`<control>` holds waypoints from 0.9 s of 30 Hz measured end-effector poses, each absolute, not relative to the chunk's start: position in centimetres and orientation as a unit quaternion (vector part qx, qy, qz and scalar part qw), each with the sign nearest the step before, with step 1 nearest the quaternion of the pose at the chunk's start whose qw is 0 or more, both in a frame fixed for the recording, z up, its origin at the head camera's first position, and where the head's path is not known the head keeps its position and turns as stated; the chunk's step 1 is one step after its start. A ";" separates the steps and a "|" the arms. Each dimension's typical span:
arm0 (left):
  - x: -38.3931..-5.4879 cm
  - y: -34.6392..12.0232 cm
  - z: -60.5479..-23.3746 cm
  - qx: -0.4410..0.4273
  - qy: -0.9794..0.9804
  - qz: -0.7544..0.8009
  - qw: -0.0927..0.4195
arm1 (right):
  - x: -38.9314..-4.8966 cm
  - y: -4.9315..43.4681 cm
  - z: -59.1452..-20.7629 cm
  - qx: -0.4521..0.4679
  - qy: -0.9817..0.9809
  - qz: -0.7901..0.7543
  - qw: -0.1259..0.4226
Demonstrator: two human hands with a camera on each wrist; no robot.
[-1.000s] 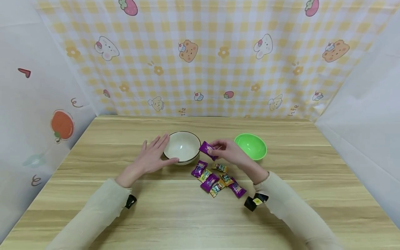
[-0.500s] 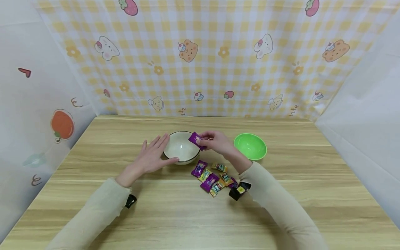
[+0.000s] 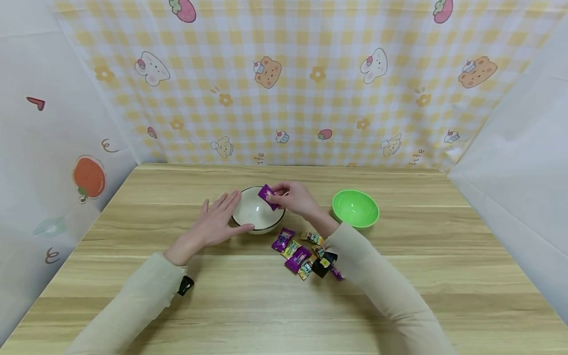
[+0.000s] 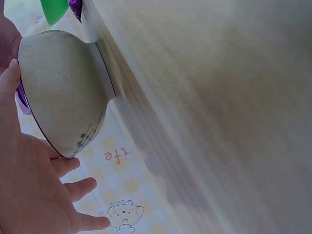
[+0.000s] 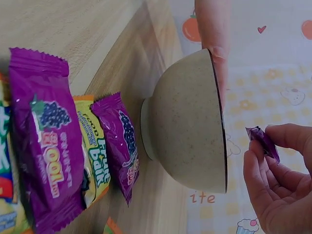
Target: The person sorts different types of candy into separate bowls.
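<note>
A cream bowl with a dark rim (image 3: 255, 219) stands upright on the table. My left hand (image 3: 217, 222) rests against its left side, fingers spread and straight, the thumb along the near rim. Over the bowl's right part, my right hand (image 3: 295, 198) pinches a purple candy packet (image 3: 267, 195) between thumb and fingers. In the right wrist view that packet (image 5: 263, 142) is seen edge-on above the rim. Just right of the bowl's front lie several candy packets, among them a purple one (image 3: 283, 240) and a yellow one (image 3: 291, 249). My right sleeve and wrist strap partly cover the pile.
A bright green bowl (image 3: 355, 209) stands to the right, beyond my right forearm. The wooden table (image 3: 248, 305) meets a checked cloth backdrop (image 3: 293, 108) at its far edge, with white cloth at both sides.
My right hand has moved left and slightly away from me, bringing the purple candy packet from beside the bowl to over its opening. My left hand and the bowl stay in place.
</note>
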State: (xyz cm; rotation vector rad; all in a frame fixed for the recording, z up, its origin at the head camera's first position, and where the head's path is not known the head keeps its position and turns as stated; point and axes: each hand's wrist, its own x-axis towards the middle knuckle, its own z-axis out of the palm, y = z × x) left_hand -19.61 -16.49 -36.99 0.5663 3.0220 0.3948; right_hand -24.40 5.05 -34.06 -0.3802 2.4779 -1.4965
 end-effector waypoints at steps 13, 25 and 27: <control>-19.6 -16.4 -37.1 0.184 0.974 0.131 0.016 | -24.0 5.8 -34.0 -0.170 0.836 -0.512 0.098; -19.6 -16.5 -37.3 0.183 0.975 0.126 0.015 | -22.7 9.9 -33.3 -0.182 0.843 -0.498 0.087; -19.7 -16.5 -37.3 0.183 0.975 0.126 0.016 | -22.3 10.6 -33.4 -0.191 0.844 -0.494 0.086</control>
